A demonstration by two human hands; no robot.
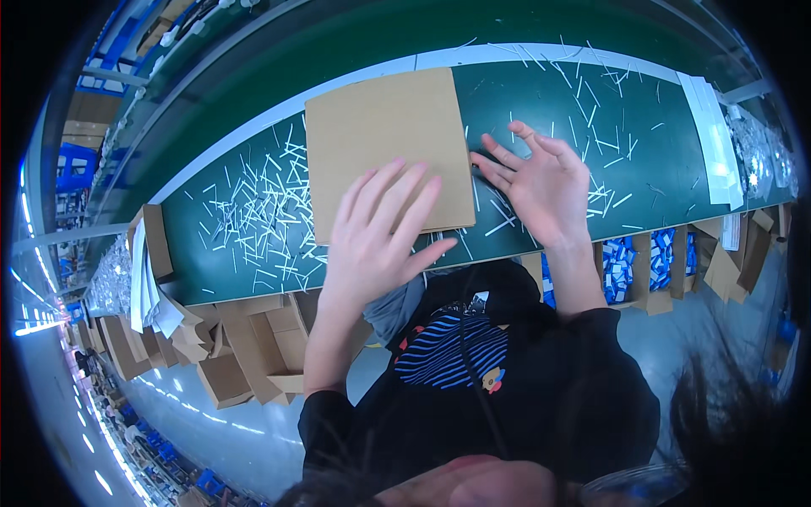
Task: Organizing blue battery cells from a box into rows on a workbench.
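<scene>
Head view: left hand (367,249) over brown cardboard (384,118), right hand (547,193) beside it, both with fingers apart.

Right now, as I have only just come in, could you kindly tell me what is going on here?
A person at a green table has the left hand spread over the near-left part of a flat brown cardboard piece. The right hand is open, its fingertips near the cardboard's right edge. Thin white strips lie scattered on both sides.
</scene>
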